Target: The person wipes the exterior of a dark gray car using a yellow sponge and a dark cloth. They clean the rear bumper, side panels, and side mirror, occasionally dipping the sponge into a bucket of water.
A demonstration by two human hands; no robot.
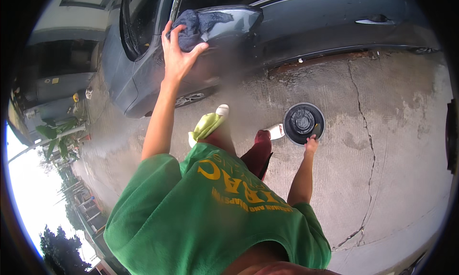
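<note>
My left hand [183,56] is on a dark blue-grey cloth [189,29] bunched over the side mirror [238,22] of a dark grey car, its fingers spread around the cloth and one bent over it. One end of the cloth lies along the mirror housing. Low at the right, my right hand [311,144] grips the near rim of a round black bucket [287,126]. Liquid shines inside the bucket, and a small yellow item [316,125] shows near my fingers.
The car's door [308,20] spans the top, its front wheel [190,99] below the mirror. My feet in pale footwear [276,131] are on cracked, partly wet concrete [337,189]. A light green cloth [207,126] is at one leg. Potted plants [62,138] stand far left.
</note>
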